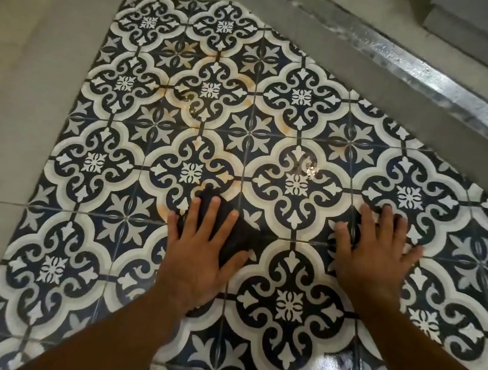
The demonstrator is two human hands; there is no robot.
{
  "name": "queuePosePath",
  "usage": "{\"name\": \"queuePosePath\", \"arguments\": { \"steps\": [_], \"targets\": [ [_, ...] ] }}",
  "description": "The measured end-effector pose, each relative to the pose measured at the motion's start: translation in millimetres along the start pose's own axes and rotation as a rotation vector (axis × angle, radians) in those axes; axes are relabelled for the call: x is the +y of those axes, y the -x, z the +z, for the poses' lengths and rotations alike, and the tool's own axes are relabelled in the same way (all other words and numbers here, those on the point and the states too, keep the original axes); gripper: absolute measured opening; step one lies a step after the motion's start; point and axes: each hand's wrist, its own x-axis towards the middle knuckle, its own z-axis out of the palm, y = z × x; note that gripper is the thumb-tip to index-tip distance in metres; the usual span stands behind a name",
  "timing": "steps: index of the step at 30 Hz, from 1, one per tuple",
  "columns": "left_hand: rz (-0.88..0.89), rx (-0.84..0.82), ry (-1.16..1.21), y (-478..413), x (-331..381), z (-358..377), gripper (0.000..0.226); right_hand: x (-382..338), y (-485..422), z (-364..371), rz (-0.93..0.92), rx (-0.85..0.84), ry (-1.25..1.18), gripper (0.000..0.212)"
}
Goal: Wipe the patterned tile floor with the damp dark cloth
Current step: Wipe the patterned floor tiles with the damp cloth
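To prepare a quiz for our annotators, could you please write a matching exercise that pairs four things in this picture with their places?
Things:
1. dark cloth
2. right hand
3. metal threshold strip
4. plain grey tiles

Places:
a. runs diagonally across the upper right
b. pressed under the left hand
c. spread flat on the patterned tiles
d. left of the patterned area

Pairs: 1-b, 2-c, 3-a, 4-d

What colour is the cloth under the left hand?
The cloth is black, seen in the head view.
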Motion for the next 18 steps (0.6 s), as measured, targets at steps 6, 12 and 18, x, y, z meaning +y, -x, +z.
{"name": "queuePosePath", "arguments": {
  "steps": [6, 12, 18],
  "targets": [
    [-0.088, 0.022, 0.049, -27, 34, -5, 0.073, -3, -1, -5, -0.003, -0.04, 0.018, 0.084],
    [0.066, 0.013, 0.007, 10, -9, 12, 0.068, -6, -1, -9, -0.004, -0.056, 0.02, 0.089],
    [-0.016, 0.002, -0.035, -9, -58, 1, 0.067, -4, 0, -6, -0.004, -0.029, 0.04, 0.087]
  ]
}}
